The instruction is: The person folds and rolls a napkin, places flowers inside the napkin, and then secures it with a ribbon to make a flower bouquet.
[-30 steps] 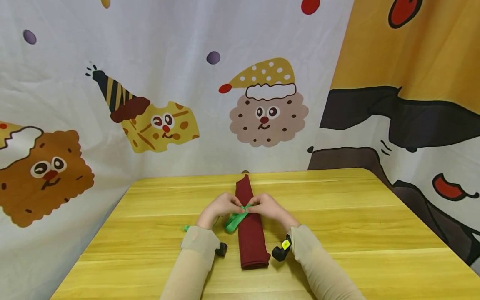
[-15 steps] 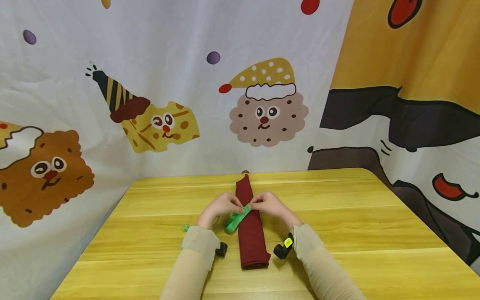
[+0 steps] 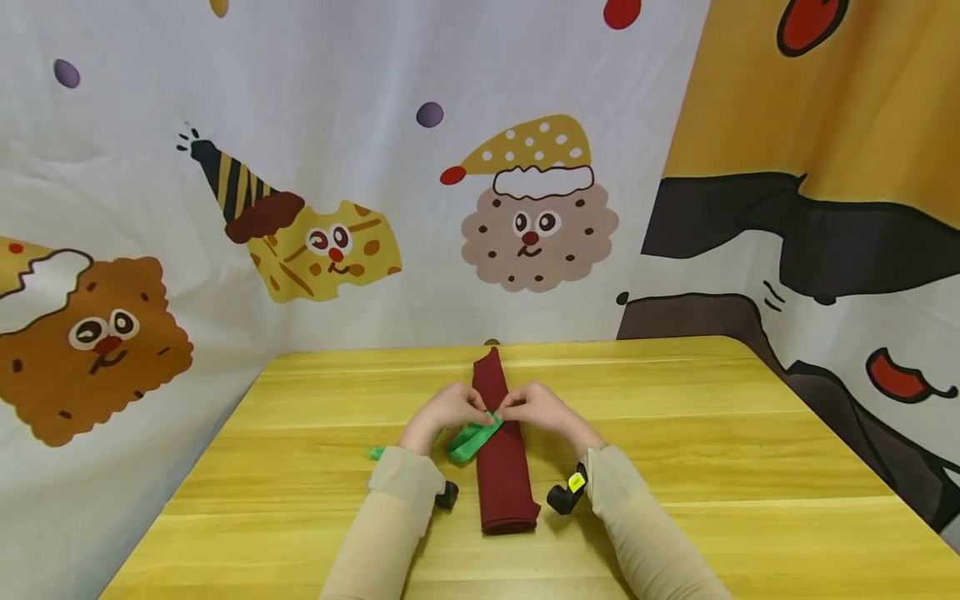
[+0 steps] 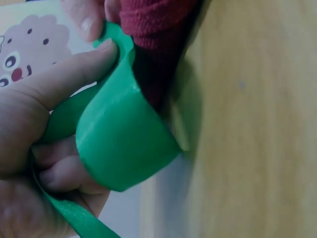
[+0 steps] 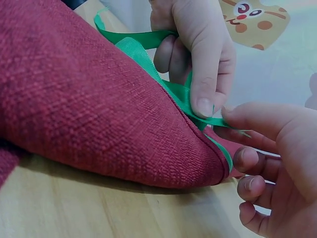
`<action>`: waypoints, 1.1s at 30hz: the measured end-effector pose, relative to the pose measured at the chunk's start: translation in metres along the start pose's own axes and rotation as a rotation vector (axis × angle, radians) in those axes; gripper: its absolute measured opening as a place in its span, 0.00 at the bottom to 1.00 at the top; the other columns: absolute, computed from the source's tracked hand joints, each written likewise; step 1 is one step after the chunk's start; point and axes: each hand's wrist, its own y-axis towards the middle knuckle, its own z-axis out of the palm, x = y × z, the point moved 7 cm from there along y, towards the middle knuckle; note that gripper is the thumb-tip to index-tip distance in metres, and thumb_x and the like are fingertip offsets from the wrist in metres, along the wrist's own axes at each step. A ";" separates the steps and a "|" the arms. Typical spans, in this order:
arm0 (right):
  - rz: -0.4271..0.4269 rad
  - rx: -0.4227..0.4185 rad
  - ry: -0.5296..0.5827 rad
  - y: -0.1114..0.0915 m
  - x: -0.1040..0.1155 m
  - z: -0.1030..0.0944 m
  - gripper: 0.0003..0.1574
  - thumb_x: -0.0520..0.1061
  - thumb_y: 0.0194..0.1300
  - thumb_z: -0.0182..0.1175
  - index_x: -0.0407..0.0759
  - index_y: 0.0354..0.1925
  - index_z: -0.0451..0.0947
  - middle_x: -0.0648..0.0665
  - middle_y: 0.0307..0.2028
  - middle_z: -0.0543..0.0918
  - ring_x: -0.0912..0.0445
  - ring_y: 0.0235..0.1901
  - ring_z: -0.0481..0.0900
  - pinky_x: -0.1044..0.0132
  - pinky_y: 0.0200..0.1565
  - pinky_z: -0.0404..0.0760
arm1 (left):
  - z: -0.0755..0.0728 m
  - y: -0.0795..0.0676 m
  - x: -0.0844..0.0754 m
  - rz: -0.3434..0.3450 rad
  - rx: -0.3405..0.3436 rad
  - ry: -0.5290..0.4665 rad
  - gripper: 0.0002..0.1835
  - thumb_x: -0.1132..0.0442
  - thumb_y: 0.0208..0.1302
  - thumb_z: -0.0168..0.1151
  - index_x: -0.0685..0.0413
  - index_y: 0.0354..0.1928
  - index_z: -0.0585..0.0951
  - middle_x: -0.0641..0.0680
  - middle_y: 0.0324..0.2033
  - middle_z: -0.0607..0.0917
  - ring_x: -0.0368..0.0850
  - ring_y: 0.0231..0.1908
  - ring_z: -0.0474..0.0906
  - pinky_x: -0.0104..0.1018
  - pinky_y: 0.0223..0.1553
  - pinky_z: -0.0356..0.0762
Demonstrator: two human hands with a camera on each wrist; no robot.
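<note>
A rolled dark red cloth (image 3: pixel 507 483) lies lengthwise on the table, with a green ribbon (image 3: pixel 467 445) around its middle. My left hand (image 3: pixel 452 410) pinches the ribbon between thumb and fingers over the cloth's left side. In the left wrist view a wide ribbon loop (image 4: pixel 124 134) hangs below the thumb, and a tail runs down past the curled fingers. My right hand (image 3: pixel 542 410) pinches a short ribbon end between thumb and index finger, close beside the left thumb. Its other fingers are loosely bent in the right wrist view, near the red cloth (image 5: pixel 114 114).
The wooden table (image 3: pixel 712 467) extends around the cloth on both sides. A loose green ribbon end (image 3: pixel 377 453) shows left of the left wrist. Behind the table hangs a curtain (image 3: pixel 420 292) printed with cartoon figures. Small black wrist cameras sit under both sleeves.
My right hand has shifted slightly right, from over the ribbon crossing to its edge. The left hand has barely moved and keeps pinching the ribbon. The head view has tilted very slightly.
</note>
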 end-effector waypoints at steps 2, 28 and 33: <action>-0.003 -0.009 -0.002 0.000 -0.001 -0.002 0.10 0.43 0.67 0.59 0.41 0.37 0.87 0.49 0.35 0.86 0.58 0.32 0.74 0.63 0.37 0.73 | 0.001 0.001 -0.002 0.005 -0.001 0.025 0.13 0.61 0.56 0.72 0.55 0.20 0.78 0.48 0.15 0.71 0.39 0.14 0.59 0.31 0.21 0.62; -0.016 -0.043 -0.165 0.004 -0.012 0.006 0.05 0.35 0.58 0.63 0.42 0.33 0.85 0.51 0.29 0.84 0.60 0.26 0.72 0.65 0.33 0.72 | 0.014 0.008 -0.017 -0.019 0.013 0.254 0.31 0.60 0.53 0.75 0.47 0.12 0.59 0.45 0.11 0.52 0.39 0.15 0.44 0.33 0.19 0.50; -0.008 -0.086 -0.159 0.004 -0.011 0.003 0.06 0.37 0.63 0.62 0.43 0.32 0.85 0.53 0.27 0.82 0.59 0.25 0.71 0.65 0.31 0.71 | 0.015 0.007 -0.018 -0.053 0.016 0.253 0.30 0.60 0.54 0.74 0.48 0.12 0.58 0.45 0.11 0.53 0.39 0.14 0.45 0.32 0.18 0.50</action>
